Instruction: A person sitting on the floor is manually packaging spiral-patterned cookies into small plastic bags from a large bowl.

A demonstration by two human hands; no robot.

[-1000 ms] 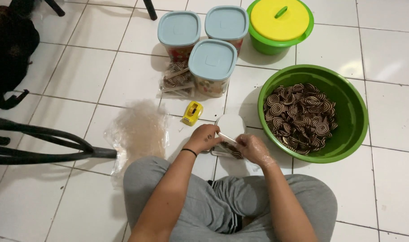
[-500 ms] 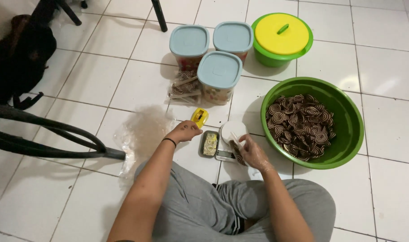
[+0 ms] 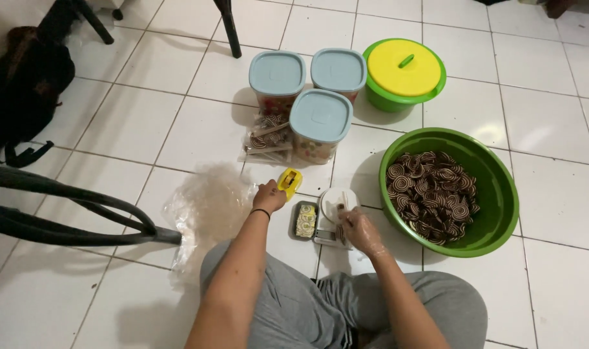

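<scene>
Even indoor light, soft shadows, mild tile glare, sharp focus

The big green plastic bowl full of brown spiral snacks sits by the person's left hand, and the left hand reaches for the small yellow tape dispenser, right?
Not quite: the head view shows the big green plastic bowl of brown spiral snacks beside the right hand. The left hand does reach the small yellow tape dispenser.

We note three lidded canisters [image 3: 317, 106] upper centre: clear bodies, pale blue square lids, printed bands. Clear packets of spiral snacks [image 3: 267, 137] lie against them, left side. Green tub with yellow lid [image 3: 405, 74] just right of canisters. Pile of clear plastic bags [image 3: 207, 207] centre left. Small scale display [image 3: 305, 221] centre, greenish-yellow.
</scene>
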